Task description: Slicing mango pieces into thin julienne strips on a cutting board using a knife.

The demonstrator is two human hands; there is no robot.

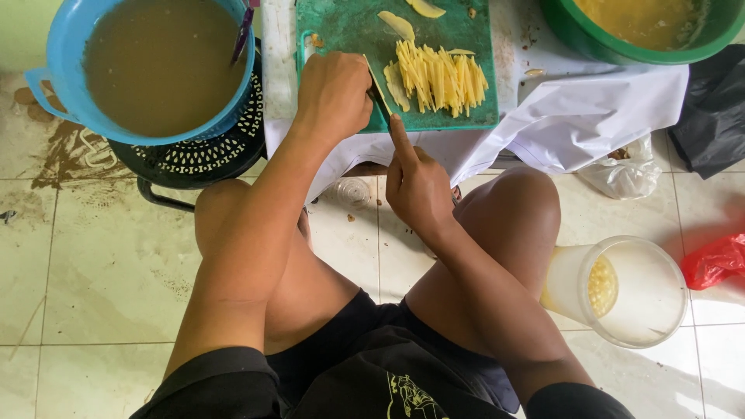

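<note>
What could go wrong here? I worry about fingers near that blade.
The left hand presses close beside the knife that the right hand guides, so a slip could nick it. The green cutting board reaches the table edge and might tip. The blue bowl of brown liquid could spill.

Cutting board [349, 31] on the low table, ahead of the seated person's knees. Cut strips [440, 76] piled on its right half, knife [379, 91] just left of them. Left hand [334, 95] on the board's near-left part; right hand [417, 186] at its near edge. Basin [54, 62] left, bowl [621, 50] right, jar [621, 291] on floor beside right thigh.
</note>
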